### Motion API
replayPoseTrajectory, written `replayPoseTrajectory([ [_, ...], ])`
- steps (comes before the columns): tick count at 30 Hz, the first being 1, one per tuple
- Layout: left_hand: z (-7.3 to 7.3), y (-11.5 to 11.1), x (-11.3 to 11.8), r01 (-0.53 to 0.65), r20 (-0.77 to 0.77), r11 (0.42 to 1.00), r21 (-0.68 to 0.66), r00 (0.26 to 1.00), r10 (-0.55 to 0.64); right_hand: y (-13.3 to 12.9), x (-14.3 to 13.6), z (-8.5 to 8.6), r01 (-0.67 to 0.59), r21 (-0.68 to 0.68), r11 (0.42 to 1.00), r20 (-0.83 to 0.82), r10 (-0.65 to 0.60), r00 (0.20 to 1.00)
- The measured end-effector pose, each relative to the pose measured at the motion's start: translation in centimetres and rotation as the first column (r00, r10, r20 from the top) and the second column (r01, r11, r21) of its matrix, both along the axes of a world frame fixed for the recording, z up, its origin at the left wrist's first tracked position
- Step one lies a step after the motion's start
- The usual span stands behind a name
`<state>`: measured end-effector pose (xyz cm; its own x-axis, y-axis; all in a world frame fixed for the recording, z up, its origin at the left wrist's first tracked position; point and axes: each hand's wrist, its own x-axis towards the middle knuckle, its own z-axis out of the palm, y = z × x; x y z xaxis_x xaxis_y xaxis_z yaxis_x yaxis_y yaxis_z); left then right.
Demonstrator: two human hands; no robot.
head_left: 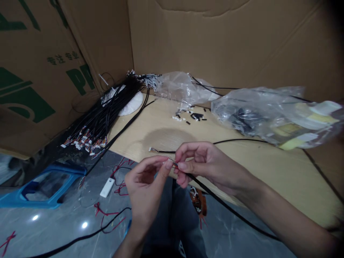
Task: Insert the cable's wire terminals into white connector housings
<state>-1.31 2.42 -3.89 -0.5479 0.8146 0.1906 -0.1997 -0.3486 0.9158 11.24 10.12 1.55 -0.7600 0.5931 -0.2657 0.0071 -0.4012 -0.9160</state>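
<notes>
My right hand [197, 159] pinches a black cable [212, 195] close to its end, where thin coloured wires [175, 165] fan out. From there the cable trails down to the lower right. At those wire tips, my left hand [149, 179] has thumb and forefinger pressed together on a wire; whether a small part is also between them I cannot tell. Just beyond my fingers, another black cable [166, 152] lies on the wooden table [228, 168], with a small white connector [153, 149] on its end.
A thick bundle of black cables [118, 104] with white connectors hangs over the table's left edge. Small black and white pieces [197, 116] lie scattered near clear plastic bags [242, 111]. Cardboard walls [215, 46] surround the back. A blue plastic frame [51, 202] and a white device [107, 187] are below.
</notes>
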Motion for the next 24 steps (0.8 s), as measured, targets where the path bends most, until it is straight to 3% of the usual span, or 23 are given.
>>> replayPoseTrajectory([
  [13, -1.0, 0.1, 0.8, -0.06, 0.104, 0.998, 0.011, 0.993, 0.058, -0.3, -1.1, -0.2, 0.107, 0.089, 0.99, -0.05, -0.102, 0.993],
  [18, -1.1, -0.1, 1.2, -0.106, 0.123, 0.994, 0.025, 0.987, 0.103, -0.9, -0.9, -0.3, 0.118, 0.29, 0.95, 0.031, -0.133, 0.991],
  [20, -1.2, -0.1, 1.1, -0.127, 0.118, 0.992, 0.022, 0.985, 0.124, -1.4, -0.6, -0.1, 0.102, 0.446, 0.889, 0.085, -0.156, 0.984],
  [21, -1.2, 0.0, 1.1, -0.134, 0.112, 0.991, 0.022, 0.985, 0.131, -1.7, -0.4, -0.1, 0.089, 0.547, 0.832, 0.114, -0.18, 0.977],
  [24, -1.2, 0.0, 1.0, -0.144, 0.083, 0.989, 0.034, 0.987, 0.14, -2.7, 0.4, -0.2, 0.03, 0.838, 0.545, 0.137, -0.263, 0.955],
])
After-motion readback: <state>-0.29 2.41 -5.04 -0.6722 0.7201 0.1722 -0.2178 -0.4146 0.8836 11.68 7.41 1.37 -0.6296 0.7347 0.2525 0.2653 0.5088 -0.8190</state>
